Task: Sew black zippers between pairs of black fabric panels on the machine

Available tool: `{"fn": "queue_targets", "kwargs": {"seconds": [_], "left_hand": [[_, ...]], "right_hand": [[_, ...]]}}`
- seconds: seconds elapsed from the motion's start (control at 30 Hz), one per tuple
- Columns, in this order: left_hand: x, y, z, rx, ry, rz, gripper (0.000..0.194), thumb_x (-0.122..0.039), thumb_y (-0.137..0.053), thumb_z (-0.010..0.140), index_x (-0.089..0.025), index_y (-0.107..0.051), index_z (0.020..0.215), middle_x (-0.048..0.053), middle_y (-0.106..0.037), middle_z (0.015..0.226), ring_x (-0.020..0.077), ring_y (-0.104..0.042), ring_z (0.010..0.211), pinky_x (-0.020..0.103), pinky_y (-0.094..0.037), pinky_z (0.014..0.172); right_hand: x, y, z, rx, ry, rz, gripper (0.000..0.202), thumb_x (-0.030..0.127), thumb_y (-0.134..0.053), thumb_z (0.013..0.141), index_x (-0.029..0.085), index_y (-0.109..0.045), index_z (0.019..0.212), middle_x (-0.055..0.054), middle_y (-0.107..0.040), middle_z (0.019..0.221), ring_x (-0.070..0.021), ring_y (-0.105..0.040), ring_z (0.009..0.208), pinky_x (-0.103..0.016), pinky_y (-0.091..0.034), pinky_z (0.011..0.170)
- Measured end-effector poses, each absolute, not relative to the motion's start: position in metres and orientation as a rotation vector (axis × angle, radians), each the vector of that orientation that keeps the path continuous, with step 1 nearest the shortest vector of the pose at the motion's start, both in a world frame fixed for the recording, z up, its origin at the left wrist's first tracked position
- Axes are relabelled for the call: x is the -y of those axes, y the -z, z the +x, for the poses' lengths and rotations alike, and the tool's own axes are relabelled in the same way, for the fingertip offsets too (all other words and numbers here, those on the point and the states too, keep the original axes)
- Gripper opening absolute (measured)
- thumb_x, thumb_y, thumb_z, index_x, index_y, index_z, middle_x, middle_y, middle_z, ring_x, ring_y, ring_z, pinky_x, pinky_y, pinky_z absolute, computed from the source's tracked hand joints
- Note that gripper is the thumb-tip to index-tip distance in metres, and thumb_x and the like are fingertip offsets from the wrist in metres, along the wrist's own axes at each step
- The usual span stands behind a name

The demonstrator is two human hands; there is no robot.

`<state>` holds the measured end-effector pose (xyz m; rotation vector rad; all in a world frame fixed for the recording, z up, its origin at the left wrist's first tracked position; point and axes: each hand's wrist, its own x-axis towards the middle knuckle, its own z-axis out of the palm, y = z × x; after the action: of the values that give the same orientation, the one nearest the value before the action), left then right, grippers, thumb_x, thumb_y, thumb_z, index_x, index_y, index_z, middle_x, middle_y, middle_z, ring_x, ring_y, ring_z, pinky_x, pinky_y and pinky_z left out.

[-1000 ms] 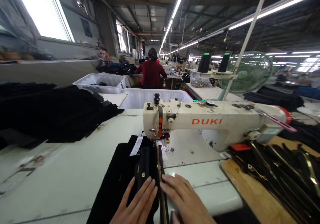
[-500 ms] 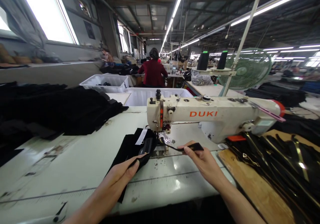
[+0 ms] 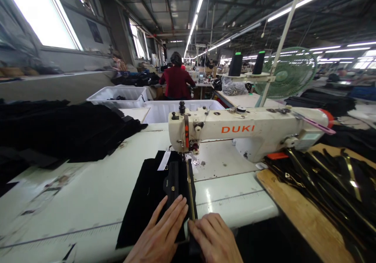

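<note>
Black fabric [image 3: 141, 204] at sewing machine [image 3: 243, 130]
Fabric lay at sewing head's [image 3: 178, 132] seven o'clock; left hand [image 3: 164, 229] rested flat, open, on it. At five o'clock, right hand [image 3: 216, 235] curled over gold zipper [image 3: 189, 184], grip unclear.

Fabric [image 3: 139, 200] black; zipper [image 3: 189, 181] gold and black; label [image 3: 163, 161] white; sewing machine [image 3: 267, 120] cream, lettering [image 3: 237, 129] orange; fan [image 3: 282, 76] green.

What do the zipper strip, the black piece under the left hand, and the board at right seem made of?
Zipper strip: probably metal teeth, being shiny and golden, on matte black textile tape; coated plastic is possible.
Black piece: apparently soft matte fabric, as it reflects little light.
Board: likely wood, judging by tan, mottled surface.
</note>
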<state>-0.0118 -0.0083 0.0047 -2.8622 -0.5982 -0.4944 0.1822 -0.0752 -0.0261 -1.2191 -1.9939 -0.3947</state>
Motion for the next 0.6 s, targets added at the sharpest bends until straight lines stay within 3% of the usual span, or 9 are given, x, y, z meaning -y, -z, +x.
{"fn": "queue_targets", "kwargs": {"seconds": [0.2, 0.4, 0.6], "left_hand": [[0.006, 0.002, -0.009, 0.564, 0.417, -2.827, 0.075, 0.009, -0.037, 0.072, -0.009, -0.044, 0.144, 0.010, -0.042, 0.152, 0.0217, -0.030, 0.144, 0.045, -0.022, 0.120], [0.007, 0.000, -0.008, 0.547, 0.446, -2.822, 0.069, 0.007, -0.037, 0.077, -0.014, -0.048, 0.142, 0.008, -0.047, 0.149, 0.0212, -0.036, 0.142, 0.042, -0.028, 0.118], [0.003, -0.010, -0.010, 0.551, 0.455, -2.911, 0.072, 0.002, -0.043, 0.072, -0.013, -0.046, 0.143, 0.004, -0.047, 0.149, 0.0174, -0.040, 0.139, 0.037, -0.027, 0.119]], "right_hand": [[0.076, 0.021, 0.180, 1.965, 0.432, -1.224, 0.032, 0.005, -0.033, 0.101, 0.011, -0.065, 0.101, -0.004, -0.063, 0.073, -0.0181, -0.055, 0.063, -0.031, -0.041, 0.059], [0.077, 0.021, 0.179, 1.981, 0.382, -1.262, 0.031, 0.004, -0.035, 0.101, 0.014, -0.064, 0.099, -0.003, -0.061, 0.073, -0.0181, -0.056, 0.064, -0.030, -0.042, 0.059], [0.068, 0.035, 0.172, 2.015, 0.473, -1.252, 0.030, 0.002, -0.040, 0.096, 0.018, -0.058, 0.078, -0.001, -0.053, 0.065, -0.0168, -0.052, 0.057, -0.029, -0.040, 0.051]]}}
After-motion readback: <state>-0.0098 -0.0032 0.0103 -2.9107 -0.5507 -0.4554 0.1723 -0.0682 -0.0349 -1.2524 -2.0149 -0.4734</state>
